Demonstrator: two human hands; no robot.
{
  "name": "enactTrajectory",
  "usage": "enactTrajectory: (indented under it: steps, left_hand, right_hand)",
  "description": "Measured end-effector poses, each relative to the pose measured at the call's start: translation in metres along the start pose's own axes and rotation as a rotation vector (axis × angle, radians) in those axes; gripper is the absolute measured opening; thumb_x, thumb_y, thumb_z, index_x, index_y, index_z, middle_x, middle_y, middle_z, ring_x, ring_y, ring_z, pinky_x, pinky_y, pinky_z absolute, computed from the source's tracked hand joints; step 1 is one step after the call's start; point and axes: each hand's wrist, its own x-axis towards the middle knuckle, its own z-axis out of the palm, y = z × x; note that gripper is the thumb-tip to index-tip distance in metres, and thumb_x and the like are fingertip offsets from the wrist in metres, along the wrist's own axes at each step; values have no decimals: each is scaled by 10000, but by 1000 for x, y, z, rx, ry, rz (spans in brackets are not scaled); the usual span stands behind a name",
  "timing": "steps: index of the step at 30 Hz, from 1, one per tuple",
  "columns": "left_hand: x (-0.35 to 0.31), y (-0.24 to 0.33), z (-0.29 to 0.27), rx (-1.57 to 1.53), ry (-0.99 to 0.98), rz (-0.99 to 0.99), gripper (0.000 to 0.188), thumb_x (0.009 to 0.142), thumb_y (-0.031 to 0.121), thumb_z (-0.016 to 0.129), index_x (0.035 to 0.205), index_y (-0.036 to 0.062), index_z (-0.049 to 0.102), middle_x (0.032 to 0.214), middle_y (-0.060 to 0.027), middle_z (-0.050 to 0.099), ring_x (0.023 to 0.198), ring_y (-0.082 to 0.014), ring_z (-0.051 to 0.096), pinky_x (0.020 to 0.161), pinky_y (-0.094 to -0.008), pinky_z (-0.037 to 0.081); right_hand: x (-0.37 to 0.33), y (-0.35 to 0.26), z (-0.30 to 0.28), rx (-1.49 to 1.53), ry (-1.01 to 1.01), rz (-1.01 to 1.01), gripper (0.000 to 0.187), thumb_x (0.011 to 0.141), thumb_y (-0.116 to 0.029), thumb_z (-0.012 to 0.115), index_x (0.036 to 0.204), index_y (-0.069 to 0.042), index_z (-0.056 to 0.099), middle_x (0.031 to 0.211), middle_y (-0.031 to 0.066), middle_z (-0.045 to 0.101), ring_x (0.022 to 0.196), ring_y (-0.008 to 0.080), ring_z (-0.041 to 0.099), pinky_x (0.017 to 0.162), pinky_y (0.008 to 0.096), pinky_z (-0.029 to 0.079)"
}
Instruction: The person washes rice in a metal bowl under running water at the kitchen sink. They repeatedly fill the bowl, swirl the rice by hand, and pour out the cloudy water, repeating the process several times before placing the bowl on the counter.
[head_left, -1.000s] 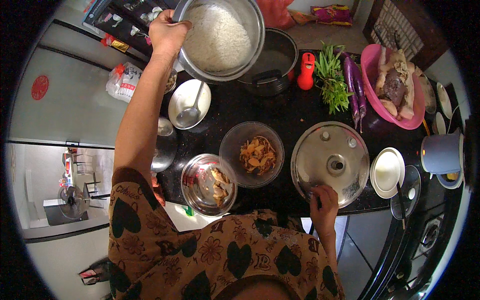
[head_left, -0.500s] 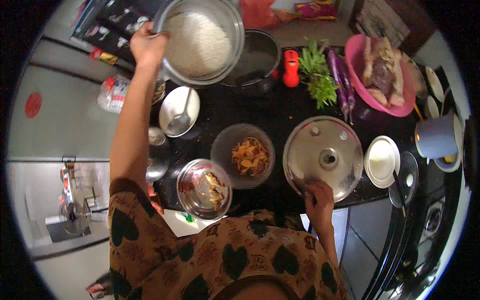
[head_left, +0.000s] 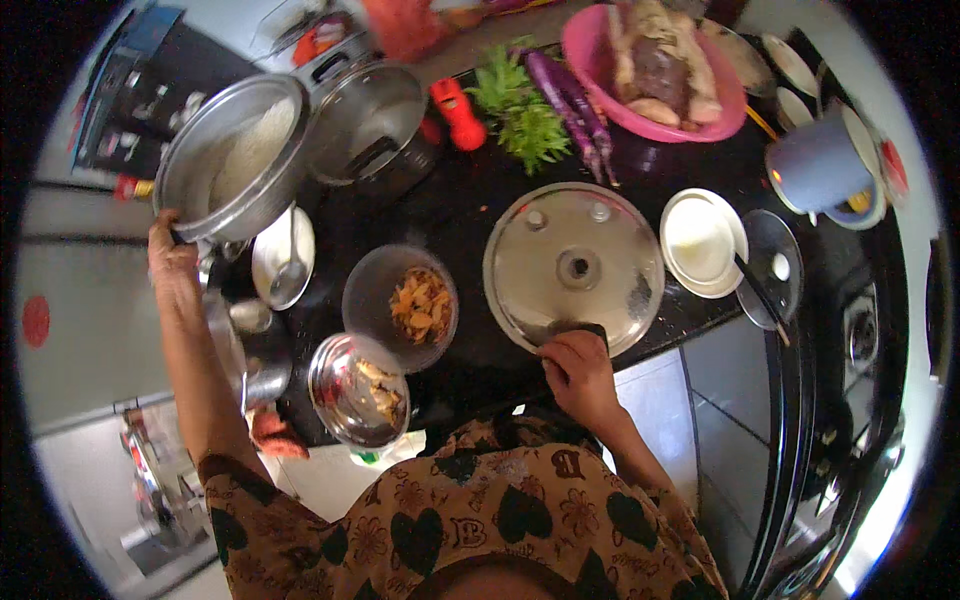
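Observation:
My left hand (head_left: 172, 250) grips the handle of a deep metal pot (head_left: 265, 205), which is held tilted at the far left. White rice-like grain (head_left: 258, 145) lies inside it. My right hand (head_left: 580, 375) is closed around the dark handle of a round metal lid (head_left: 530, 265), lying on the counter with its underside up. Left of the lid stands a clear bowl (head_left: 362, 295) of orange-brown dried pieces (head_left: 422, 305). Nearer me is a shiny metal bowl (head_left: 330, 385) with pale brown pieces. A ladle (head_left: 288, 280) rests in a white bowl (head_left: 268, 260) below the pot.
An uncovered dark pot (head_left: 370, 115) stands behind, beside a red bottle-like object (head_left: 458, 112). Green leaves (head_left: 525, 110), purple eggplants (head_left: 570, 105) and a pink basin (head_left: 725, 118) of meat line the back. Right of the lid are white bowls (head_left: 700, 275) and a blue-grey container (head_left: 820, 175).
The grain pot has moved left and nearer me, away from over the dark pot, and is now tilted. The whole view has shifted. My right hand stays at the lid's handle.

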Motion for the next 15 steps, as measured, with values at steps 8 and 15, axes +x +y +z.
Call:
enactTrajectory:
  steps: [8,15]
  left_hand:
    - [-208,-24,101,-191,-182,110,139,691,66,592,815,15,556,788,-67,562,757,-213,541,752,-325,463]
    - [-319,-85,4,-305,-29,118,246,680,-13,537,924,24,529,739,-58,540,637,-175,552,605,-292,492]
  right_hand:
    - [-10,-20,7,-246,154,6,183,694,-1,616,869,-50,602,886,106,569,862,318,538,777,407,434]
    - [15,-23,10,292,-100,126,182,810,-83,555,982,-27,579,894,97,579,829,211,562,759,313,441]
